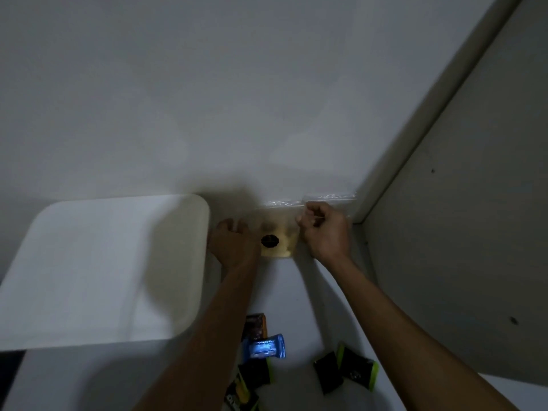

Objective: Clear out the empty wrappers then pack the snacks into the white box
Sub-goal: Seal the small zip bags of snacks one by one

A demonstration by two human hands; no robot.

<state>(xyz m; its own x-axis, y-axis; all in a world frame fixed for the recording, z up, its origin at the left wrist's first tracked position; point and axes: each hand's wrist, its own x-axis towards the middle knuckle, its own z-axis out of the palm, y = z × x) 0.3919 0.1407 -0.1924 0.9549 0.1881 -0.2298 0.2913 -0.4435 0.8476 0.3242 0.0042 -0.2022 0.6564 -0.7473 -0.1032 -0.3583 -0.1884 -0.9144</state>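
A clear plastic bag (281,232) with pale yellow snacks and one dark round piece stands against the back wall. My right hand (324,229) pinches its right upper edge with curled fingers. My left hand (232,243) grips the bag's left side, fingers mostly hidden behind it. The white box (103,271) sits just left of my left hand, with its pale surface showing. Near the bottom lie a blue packet (267,347), an orange-edged dark packet (255,324) and black-and-green packets (357,370), between my forearms.
A white wall (237,99) rises behind the white tabletop (299,292). A grey panel (462,218) forms a corner on the right, close to my right hand. More dark packets (246,390) lie at the bottom edge.
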